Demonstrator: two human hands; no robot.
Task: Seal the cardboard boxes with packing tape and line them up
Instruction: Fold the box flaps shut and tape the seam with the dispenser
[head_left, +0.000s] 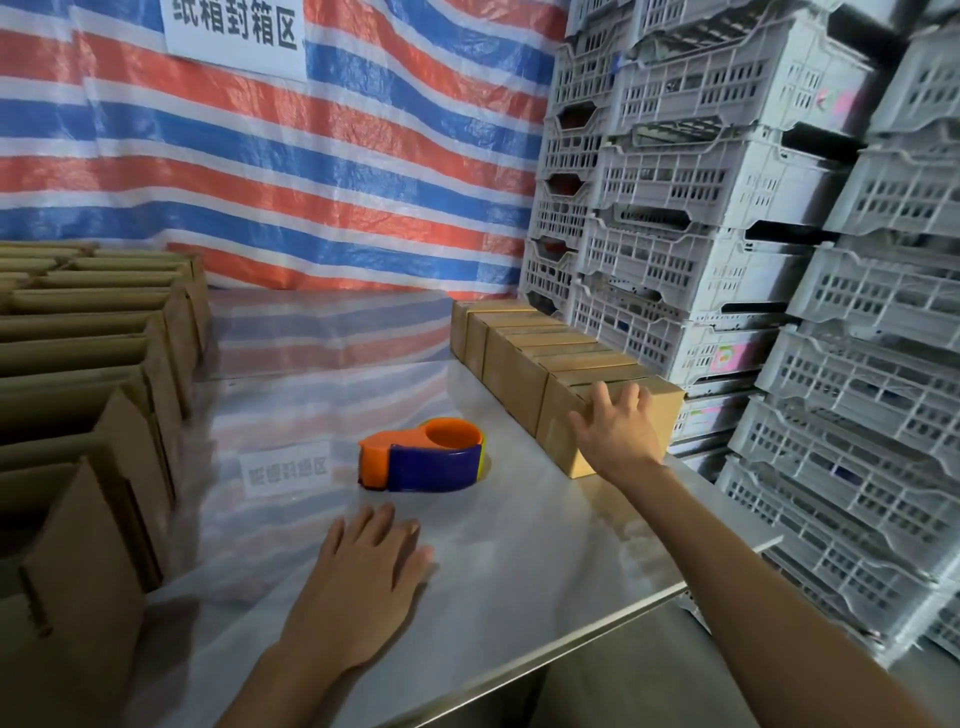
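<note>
Left hand (363, 577) lies flat on the steel table (519, 597), fingers straight, holding nothing. The tape dispenser (423, 454) sits just beyond it. Right hand (615, 431), arm extended, presses spread fingers on the end box (558, 436), nearest of the right-hand row (519, 343). Judged light, stiff cardboard, likely to slide on steel: grasp opposite faces.

Striped tarp (311, 171), stacked grey crates (727, 182)

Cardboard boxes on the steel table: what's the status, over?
Right hand open, flat on nearest brown cardboard box of closed row. Left hand open, palm down at shiny metal table. Orange-and-blue tape dispenser idle between them. Nothing blocking.
</note>
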